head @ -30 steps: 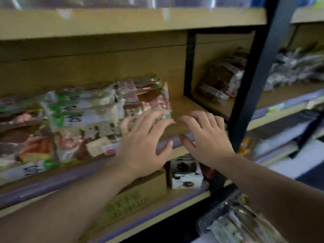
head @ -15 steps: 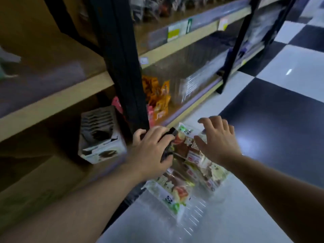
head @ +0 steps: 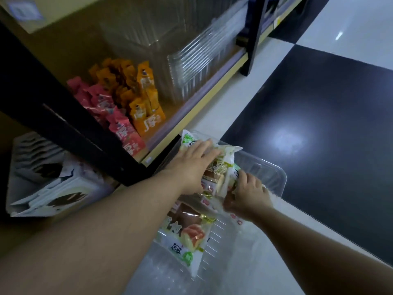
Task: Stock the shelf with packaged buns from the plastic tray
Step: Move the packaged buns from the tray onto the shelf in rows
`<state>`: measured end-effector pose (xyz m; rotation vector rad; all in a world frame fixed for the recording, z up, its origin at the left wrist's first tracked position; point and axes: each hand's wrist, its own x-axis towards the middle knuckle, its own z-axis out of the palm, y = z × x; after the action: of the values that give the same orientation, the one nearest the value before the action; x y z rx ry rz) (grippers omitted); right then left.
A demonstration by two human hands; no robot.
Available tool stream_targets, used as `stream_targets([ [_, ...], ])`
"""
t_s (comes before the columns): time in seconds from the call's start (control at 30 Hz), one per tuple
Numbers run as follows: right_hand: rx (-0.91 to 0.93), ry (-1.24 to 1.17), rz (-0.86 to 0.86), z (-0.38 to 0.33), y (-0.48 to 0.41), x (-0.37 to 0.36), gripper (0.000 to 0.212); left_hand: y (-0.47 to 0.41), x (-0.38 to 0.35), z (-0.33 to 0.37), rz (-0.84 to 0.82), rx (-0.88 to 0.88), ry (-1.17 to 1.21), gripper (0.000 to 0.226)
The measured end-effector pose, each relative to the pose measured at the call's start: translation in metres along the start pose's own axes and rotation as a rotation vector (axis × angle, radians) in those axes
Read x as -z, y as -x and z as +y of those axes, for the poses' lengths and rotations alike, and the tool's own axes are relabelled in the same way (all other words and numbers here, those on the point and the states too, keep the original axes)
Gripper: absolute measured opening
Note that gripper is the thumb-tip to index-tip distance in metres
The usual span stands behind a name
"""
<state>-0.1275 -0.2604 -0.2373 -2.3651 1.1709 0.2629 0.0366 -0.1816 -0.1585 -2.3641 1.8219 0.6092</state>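
Observation:
A clear plastic tray (head: 274, 179) lies on the floor beside the shelf's black upright. Inside it are packaged buns in white and green wrappers. My left hand (head: 191, 165) lies on the far packs (head: 219, 167), fingers wrapped over their top edge. My right hand (head: 248, 194) pinches the near side of the same packs. One more bun pack (head: 185, 237) lies flat in the tray, nearer to me and partly under my left forearm.
The black shelf upright (head: 70, 124) stands left of the tray. The bottom shelf holds orange pouches (head: 144, 105), pink pouches (head: 119, 124) and stacked clear containers (head: 191, 67). A white display box (head: 44, 184) sits at left. Black and white floor tiles (head: 319, 124) stretch to the right.
My view swung from the stocked upper shelf down to the floor tray. Both hands dropped from the shelf and closed around bun packs in the tray.

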Motion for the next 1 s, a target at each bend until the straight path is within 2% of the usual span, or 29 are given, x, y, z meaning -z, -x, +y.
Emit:
stream_targets([
  [0.1, -0.024, -0.003, -0.045, 0.001, -0.006, -0.01, 0.137, -0.021, -0.001, -0.002, -0.056, 0.009, -0.129, 0.13],
  [0.27, 0.001, 0.013, 0.001, 0.008, -0.008, -0.024, 0.146, -0.03, -0.013, -0.008, -0.076, -0.008, -0.331, 0.14],
  [0.37, 0.025, -0.011, 0.062, 0.009, -0.008, -0.028, 0.139, -0.034, -0.013, -0.009, -0.048, -0.043, -0.441, 0.139],
  [0.47, 0.047, -0.037, 0.142, 0.009, -0.006, -0.026, 0.123, -0.033, -0.008, -0.008, 0.038, -0.122, -0.424, 0.124],
  [0.57, 0.057, -0.038, 0.192, 0.003, -0.002, -0.014, 0.12, -0.027, 0.0, -0.003, 0.107, -0.162, -0.343, 0.117],
  [0.77, 0.162, 0.034, 0.284, -0.01, 0.021, 0.031, 0.117, 0.003, 0.034, 0.013, 0.22, -0.175, -0.298, 0.119],
  [1.0, 0.261, 0.097, 0.412, -0.046, 0.065, 0.093, 0.113, 0.074, 0.097, 0.031, 0.389, -0.131, -0.436, 0.127],
])
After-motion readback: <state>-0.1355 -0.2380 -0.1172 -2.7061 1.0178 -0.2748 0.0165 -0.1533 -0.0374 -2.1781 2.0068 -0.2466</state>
